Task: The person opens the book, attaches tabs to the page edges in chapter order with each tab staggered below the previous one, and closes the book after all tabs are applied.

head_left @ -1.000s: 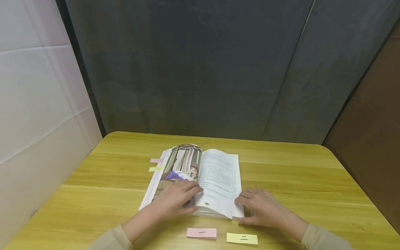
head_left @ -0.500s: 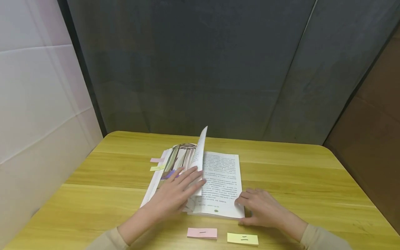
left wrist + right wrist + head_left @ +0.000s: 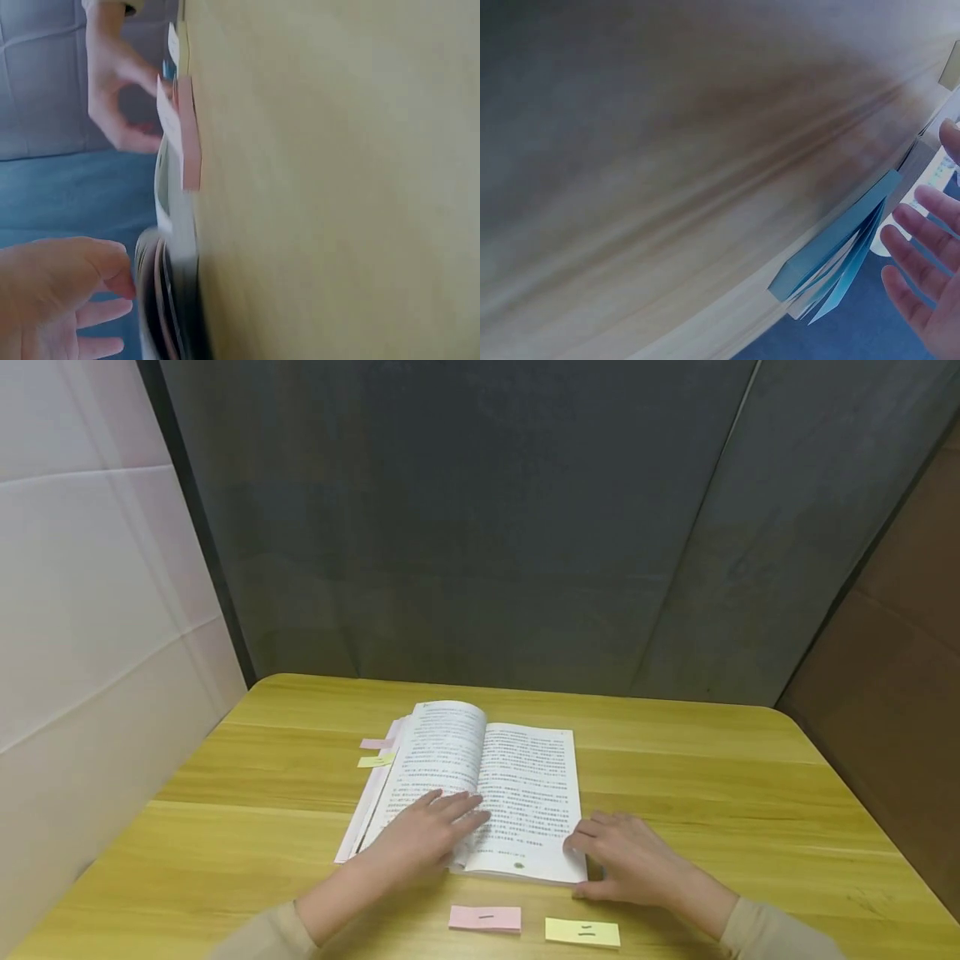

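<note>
An open book (image 3: 525, 793) lies on the table with printed text on both pages. My left hand (image 3: 427, 835) rests on the lower part of the left page near the gutter, fingers loosely extended. In the left wrist view, this hand (image 3: 56, 292) is beside the curved pages. My right hand (image 3: 630, 860) is at the book's lower right corner, its fingertips at the page edge. The right wrist view shows that hand's fingers (image 3: 922, 262) spread and relaxed, near a blue pad of sticky notes (image 3: 840, 244). In the head view the hand mostly hides this pad.
A pink sticky-note pad (image 3: 484, 919) and a yellow one (image 3: 582, 932), both with dark strokes, lie in front of the book. Pink (image 3: 377, 744) and yellow tabs (image 3: 376, 761) stick out from its left edge. A dark partition (image 3: 480, 527) stands behind the wooden table (image 3: 712, 768).
My left hand has turned a page from right to left, covering the illustrated page with text. It has settled back down on the left page. The right hand has stayed at the corner.
</note>
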Motion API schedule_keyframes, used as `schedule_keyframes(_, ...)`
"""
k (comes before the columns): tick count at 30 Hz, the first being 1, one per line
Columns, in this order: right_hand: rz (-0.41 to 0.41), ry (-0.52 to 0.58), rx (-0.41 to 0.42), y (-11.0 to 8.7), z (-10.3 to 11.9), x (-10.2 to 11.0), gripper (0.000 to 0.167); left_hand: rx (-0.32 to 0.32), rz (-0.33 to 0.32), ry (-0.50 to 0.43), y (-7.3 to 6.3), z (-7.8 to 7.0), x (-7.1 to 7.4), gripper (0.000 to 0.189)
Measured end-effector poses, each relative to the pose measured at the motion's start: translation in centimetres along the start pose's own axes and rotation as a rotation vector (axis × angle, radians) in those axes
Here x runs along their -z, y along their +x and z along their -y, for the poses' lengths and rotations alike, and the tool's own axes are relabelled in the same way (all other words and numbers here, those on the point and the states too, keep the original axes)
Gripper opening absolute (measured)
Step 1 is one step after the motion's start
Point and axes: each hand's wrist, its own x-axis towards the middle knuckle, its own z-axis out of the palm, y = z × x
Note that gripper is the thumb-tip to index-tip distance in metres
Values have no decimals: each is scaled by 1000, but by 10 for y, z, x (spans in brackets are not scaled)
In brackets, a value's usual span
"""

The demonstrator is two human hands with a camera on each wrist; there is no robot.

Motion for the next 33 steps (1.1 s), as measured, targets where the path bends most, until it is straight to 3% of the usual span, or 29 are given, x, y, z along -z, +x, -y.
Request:
schedule_keyframes(3,1,3,0,0,0,0,45,-35,-10,-57,4,-6,-4,41)
schedule_keyframes(7,0,4,-1,0,0,0,45,-17,-10,-42,9,-12,-8,27)
schedule_keyframes(13,-5,4,6,0,-1,0,44,37,35,-16,16,-17,-10,52)
schedule_keyframes(23,-2,-2,6,-1,-1,-1,45,96,99,-85,21,-15,-10,58)
schedule_keyframes(33,-11,-2,3,-3,-1,-2,44,116,34,-146,11,-8,-6,55)
